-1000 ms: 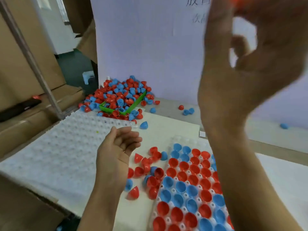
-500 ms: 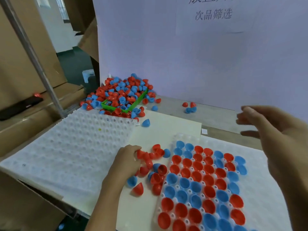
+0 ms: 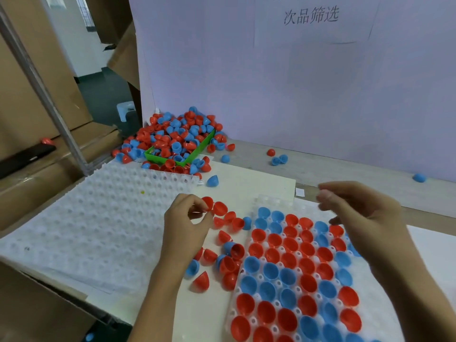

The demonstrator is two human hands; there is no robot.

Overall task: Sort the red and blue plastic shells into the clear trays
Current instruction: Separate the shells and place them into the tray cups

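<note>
The clear tray (image 3: 269, 200) at lower right holds several red and blue shells in its cups. A loose cluster of red and blue shells (image 3: 228, 264) lies on the cream board just left of it. My left hand (image 3: 185, 225) hovers over that cluster with curled fingers and pinches a red shell (image 3: 207, 202) at its fingertips. My right hand (image 3: 360, 215) floats above the tray's far right part, fingers loosely curled, holding nothing that I can see.
A stack of empty clear trays (image 3: 106, 218) covers the left of the table. Behind it a green bin (image 3: 201, 146) overflows with red and blue shells. Stray shells (image 3: 278, 159) lie near the white back wall. Cardboard boxes stand at the left.
My right hand came down from in front of the camera to above the tray. My left hand dropped onto the loose shells, then rose a little with a red one.
</note>
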